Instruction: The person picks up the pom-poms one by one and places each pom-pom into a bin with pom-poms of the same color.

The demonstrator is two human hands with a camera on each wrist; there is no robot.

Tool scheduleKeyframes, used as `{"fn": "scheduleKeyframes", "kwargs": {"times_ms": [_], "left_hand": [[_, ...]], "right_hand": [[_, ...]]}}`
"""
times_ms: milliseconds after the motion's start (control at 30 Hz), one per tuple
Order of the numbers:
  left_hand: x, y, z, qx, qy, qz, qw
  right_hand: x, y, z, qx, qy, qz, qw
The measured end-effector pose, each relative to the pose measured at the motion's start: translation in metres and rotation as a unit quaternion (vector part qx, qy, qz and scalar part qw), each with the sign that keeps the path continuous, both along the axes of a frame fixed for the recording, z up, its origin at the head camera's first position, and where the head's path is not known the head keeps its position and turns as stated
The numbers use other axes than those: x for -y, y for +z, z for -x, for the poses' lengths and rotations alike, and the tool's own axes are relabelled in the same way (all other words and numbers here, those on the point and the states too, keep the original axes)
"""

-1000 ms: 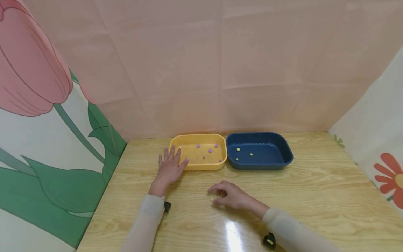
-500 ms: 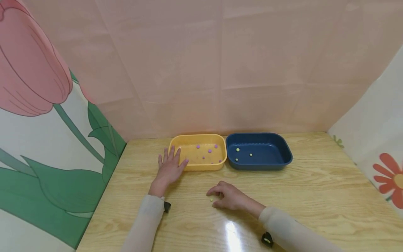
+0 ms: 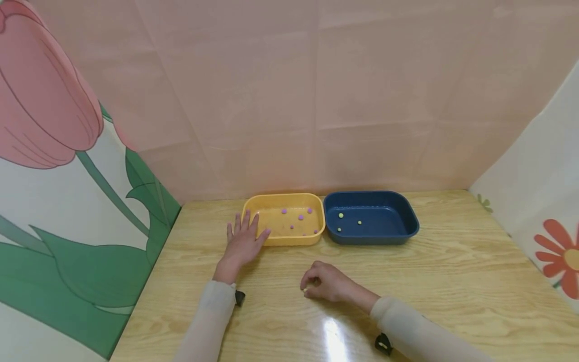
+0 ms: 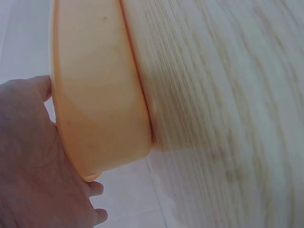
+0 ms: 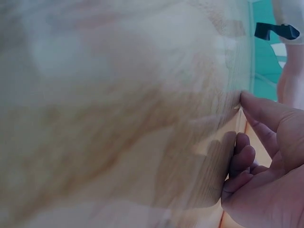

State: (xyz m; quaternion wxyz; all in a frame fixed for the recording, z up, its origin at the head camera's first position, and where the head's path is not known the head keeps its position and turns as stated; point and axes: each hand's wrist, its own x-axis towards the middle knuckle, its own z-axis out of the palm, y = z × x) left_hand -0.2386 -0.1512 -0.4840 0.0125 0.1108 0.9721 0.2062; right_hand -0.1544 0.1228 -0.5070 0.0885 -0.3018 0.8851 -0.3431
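Observation:
Between the thumb and index finger of my right hand (image 3: 329,283) a small yellow ball (image 3: 305,290) is pinched, low over the table in front of the trays. In the right wrist view the other fingers of this right hand (image 5: 278,156) are curled at the tabletop. My left hand (image 3: 242,244) rests with spread, straight fingers on the left front rim of the yellow tray (image 3: 289,241). From the left wrist view, the left hand (image 4: 38,156) lies along the rim of the yellow tray (image 4: 97,85).
Several small purple balls, one a purple ball (image 3: 300,217), lie in the yellow tray. Right beside it stands a dark blue tray (image 3: 375,239) holding three yellow balls, one a larger yellow ball (image 3: 341,215). A pink backdrop (image 3: 316,125) rises behind the wooden table (image 3: 452,281).
My right thumb and index finger have come together on the small yellow ball, which lay on the table between them before. The left hand has stayed on the yellow tray.

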Motion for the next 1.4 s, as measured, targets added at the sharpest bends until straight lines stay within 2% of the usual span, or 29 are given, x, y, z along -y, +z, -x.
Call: {"fn": "scheduleKeyframes", "kwargs": {"times_ms": [233, 633, 1033, 1300, 1400], "left_hand": [[0.001, -0.002, 0.001, 0.002, -0.001, -0.012, 0.9999], [0.0, 0.0, 0.0, 0.0, 0.002, -0.013, 0.9999], [0.0, 0.0, -0.001, 0.0, 0.0, -0.013, 0.9999], [0.0, -0.001, -0.001, 0.003, -0.001, -0.009, 1.0], [0.0, -0.001, -0.001, 0.0, 0.001, -0.009, 1.0]], "right_hand": [[-0.001, 0.001, -0.001, 0.011, 0.0, 0.004, 0.9999], [-0.006, 0.014, 0.001, 0.043, -0.018, 0.006, 0.9989], [-0.022, 0.022, 0.006, 0.034, -0.031, 0.016, 0.9988], [-0.032, 0.031, 0.01, 0.016, -0.025, 0.044, 0.9986], [-0.035, 0.034, 0.011, 0.018, -0.034, 0.049, 0.9981]]}}
